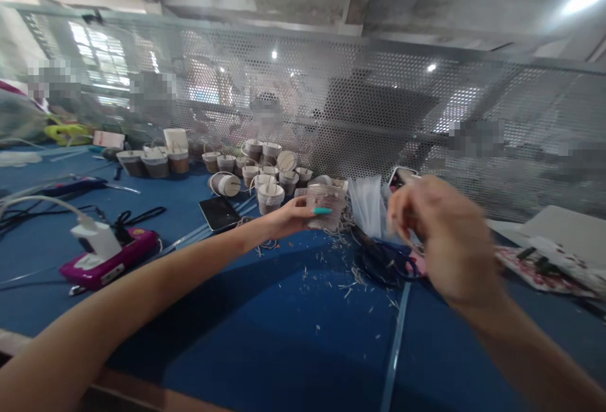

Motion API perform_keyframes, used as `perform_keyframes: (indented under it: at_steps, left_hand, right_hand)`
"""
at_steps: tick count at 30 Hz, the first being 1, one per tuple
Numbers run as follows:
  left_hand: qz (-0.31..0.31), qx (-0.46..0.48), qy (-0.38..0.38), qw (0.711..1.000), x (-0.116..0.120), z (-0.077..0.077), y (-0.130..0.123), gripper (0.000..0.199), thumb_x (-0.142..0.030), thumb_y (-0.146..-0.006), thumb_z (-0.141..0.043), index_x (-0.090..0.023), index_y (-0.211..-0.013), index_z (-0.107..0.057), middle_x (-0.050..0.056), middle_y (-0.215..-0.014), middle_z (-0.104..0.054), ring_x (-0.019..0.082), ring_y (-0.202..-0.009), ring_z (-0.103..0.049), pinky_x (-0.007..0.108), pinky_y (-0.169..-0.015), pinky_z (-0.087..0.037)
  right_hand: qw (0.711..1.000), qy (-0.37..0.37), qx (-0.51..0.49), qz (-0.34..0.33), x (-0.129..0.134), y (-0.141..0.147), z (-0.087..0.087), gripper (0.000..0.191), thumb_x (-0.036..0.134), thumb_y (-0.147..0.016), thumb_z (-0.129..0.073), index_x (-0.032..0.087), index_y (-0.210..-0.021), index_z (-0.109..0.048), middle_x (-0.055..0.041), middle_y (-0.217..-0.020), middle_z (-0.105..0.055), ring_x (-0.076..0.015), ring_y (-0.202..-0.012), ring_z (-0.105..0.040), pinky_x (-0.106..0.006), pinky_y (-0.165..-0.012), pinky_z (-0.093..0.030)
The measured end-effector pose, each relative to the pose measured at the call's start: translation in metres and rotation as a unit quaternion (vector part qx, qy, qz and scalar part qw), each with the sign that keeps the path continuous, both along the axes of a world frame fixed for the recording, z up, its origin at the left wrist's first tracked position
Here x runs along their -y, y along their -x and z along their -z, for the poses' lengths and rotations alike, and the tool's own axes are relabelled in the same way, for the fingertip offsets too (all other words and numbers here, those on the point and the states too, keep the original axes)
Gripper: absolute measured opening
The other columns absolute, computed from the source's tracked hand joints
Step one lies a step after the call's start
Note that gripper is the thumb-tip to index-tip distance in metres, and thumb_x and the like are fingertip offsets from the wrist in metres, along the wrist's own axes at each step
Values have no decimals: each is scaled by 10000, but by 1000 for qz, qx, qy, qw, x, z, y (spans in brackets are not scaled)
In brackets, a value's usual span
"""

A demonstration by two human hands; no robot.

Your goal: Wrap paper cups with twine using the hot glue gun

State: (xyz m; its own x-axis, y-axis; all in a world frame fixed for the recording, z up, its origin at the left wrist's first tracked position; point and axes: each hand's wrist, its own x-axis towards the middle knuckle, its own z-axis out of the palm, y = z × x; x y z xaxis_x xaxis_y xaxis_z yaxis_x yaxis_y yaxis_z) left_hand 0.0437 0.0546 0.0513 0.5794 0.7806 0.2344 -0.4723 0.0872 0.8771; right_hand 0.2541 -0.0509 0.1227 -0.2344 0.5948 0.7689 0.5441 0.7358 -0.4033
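Observation:
My left hand (296, 215) reaches to the middle of the table, its fingers wrapped on a small beige piece with a ribbed, mesh-like surface (327, 200). A turquoise nail shows against the front of that piece. My right hand (442, 238) is raised further right and blurred by motion. Its fingers are curled in a pinch; what is between them is too blurred to name. Below and left of it lie dark blue scissors (386, 264). Behind the scissors is a bundle of whitish translucent strips (369, 204). Pale cord scraps (348, 219) lie beside the beige piece.
Several small pots with cord handles (271, 197) cluster at the back, one on its side. A black phone (218, 213) lies left of my left hand. A purple power strip (111, 264) with a white charger sits at left. A perforated metal screen (303, 96) rises behind the blue table.

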Motion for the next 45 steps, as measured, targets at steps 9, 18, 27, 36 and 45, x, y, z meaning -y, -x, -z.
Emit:
perform_keyframes:
  at_steps: [9, 18, 27, 36, 45]
  left_hand:
    - [-81, -72, -11, 994, 35, 6, -26, 652, -293, -480, -897, -114, -1048, -631, 99, -981, -674, 206, -870, -649, 339, -793, -509]
    - [-71, -23, 54, 996, 33, 27, -26, 633, -271, -459, -908, -131, -1017, -643, 84, -977, -692, 195, -866, -657, 346, -843, -502]
    - [-60, -3, 70, 996, 30, 43, -25, 575, -222, -531, -881, -152, -1041, -627, 64, -1007, -686, 191, -902, -655, 347, -888, -490]
    - [-28, 13, 108, 994, 32, 48, -25, 514, -209, -568, -853, -152, -1039, -654, 68, -991, -701, 197, -886, -665, 348, -877, -497]
    - [-25, 30, 129, 991, 32, 46, -22, 430, -218, -587, -820, -165, -982, -661, 46, -949, -708, 199, -880, -667, 359, -878, -517]
  right_hand:
    - [964, -91, 195, 154, -53, 5, 39, 409, 486, -966, -348, 202, -699, -474, -18, -587, -504, -145, -540, -454, -276, -505, -274]
    - [935, -214, 217, 181, -59, 12, 64, 396, 301, -998, -348, 197, -643, -489, -17, -561, -517, -142, -586, -448, -264, -536, -286]
    - [938, -223, 220, 151, -62, 12, 74, 338, 217, -976, -357, 216, -653, -457, -17, -561, -509, -162, -584, -456, -289, -560, -315]
    - [908, -294, 258, 152, -63, 12, 69, 362, 177, -970, -360, 228, -617, -419, -9, -536, -475, -159, -560, -439, -290, -558, -333]
    - [934, -266, 219, 91, -63, 10, 71, 343, 151, -944, -353, 242, -614, -363, -1, -538, -436, -157, -541, -420, -306, -557, -334]
